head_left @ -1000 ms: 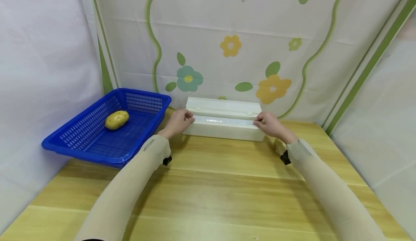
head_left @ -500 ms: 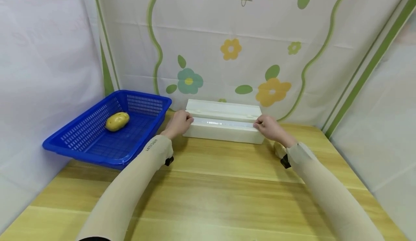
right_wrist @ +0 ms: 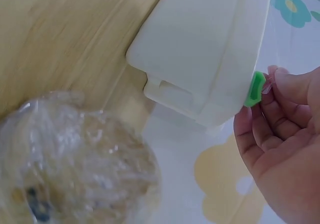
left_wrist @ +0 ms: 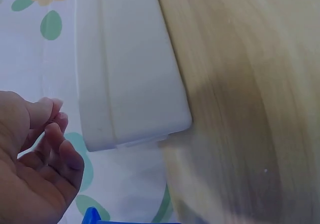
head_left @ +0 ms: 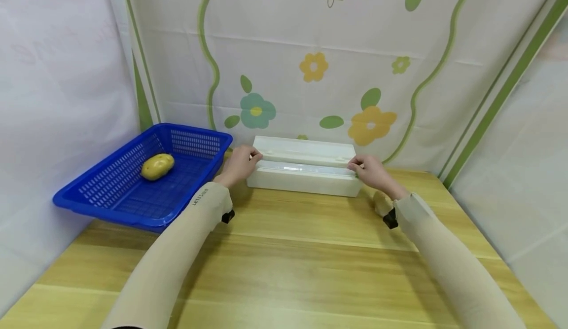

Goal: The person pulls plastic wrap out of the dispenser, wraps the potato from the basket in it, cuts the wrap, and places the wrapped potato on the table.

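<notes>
A long white box (head_left: 303,182) with its lid (head_left: 306,146) raised stands against the back curtain. Shiny clear film (head_left: 295,167) lies across its opening. At the left end, my left hand (head_left: 239,165) pinches thumb and forefinger together at the film's edge; in the left wrist view, this hand (left_wrist: 40,159) is beside the box (left_wrist: 135,74), the film too thin to make out. My right hand (head_left: 372,173) is at the right end. In the right wrist view, that hand (right_wrist: 285,129) pinches a wisp of clear film (right_wrist: 268,84) beside a green piece (right_wrist: 255,89) on the box's edge.
A blue basket (head_left: 111,214) holding a potato (head_left: 158,166) stands at the left. Close to my right wrist, a round thing wrapped in clear film (head_left: 381,203) rests on the wooden table (head_left: 284,270). Flowered curtain hangs close behind the box.
Both hands have moved slightly apart, the left hand leftward and the right a little rightward. A bit of green now shows at the box's right end. The box stays in place.
</notes>
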Demonstrator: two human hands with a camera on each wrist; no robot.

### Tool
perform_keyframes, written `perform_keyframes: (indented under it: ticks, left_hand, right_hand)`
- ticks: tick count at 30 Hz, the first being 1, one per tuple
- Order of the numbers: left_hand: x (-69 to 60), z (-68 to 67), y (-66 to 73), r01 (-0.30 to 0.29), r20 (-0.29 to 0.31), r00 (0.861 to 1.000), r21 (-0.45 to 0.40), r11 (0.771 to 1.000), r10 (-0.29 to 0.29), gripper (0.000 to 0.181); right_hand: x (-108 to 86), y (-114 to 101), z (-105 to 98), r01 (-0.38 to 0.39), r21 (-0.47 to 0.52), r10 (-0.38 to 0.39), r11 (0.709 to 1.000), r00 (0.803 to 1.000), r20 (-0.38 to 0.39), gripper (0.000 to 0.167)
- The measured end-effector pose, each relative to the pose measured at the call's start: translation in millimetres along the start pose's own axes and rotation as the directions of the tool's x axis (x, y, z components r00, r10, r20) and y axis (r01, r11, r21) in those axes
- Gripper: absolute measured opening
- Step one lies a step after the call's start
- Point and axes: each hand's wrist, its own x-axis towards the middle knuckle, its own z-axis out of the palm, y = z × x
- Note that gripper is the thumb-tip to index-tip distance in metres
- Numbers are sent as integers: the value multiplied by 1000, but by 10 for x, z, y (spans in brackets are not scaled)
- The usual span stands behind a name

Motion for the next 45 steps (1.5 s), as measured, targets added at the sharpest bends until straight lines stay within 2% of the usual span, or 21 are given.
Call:
perform_keyframes:
  ticks: [5, 9, 14, 24, 30, 37, 45]
  left_hand:
    - [10, -35, 18, -14, -40, 999, 11, 1000, 14, 26]
    - [8, -72, 37, -35, -77, 996, -27, 999, 32, 27]
    - [6, -145, 66, -13, -122, 993, -58, 998, 6, 24]
    - [80, -234, 97, -48, -186, 982, -99, 994, 29, 24]
    - [122, -287, 123, -108, -232, 971, -189, 976, 62, 23]
    - [144, -354, 181, -157, -271, 958, -227, 961, 93, 22]
    - [144, -427, 285, -164, -308, 948, -266, 950, 77, 19]
  right_hand:
    - [6, 7, -55, 14, 7, -14, 1000, 1000, -13, 26]
    - [17, 4, -112, 11, 6, -10, 1000, 999, -33, 29]
    - [43, -39, -186, 30, -9, -30, 1000, 998, -53, 32]
    - [70, -149, -316, 57, -56, -63, 997, 991, -116, 24]
    - [75, -224, -396, 61, -56, -69, 997, 986, -150, 19]
    - [91, -343, -516, 118, -110, -137, 987, 973, -188, 21]
    - [95, -482, -619, 162, -166, -198, 973, 954, -226, 17]
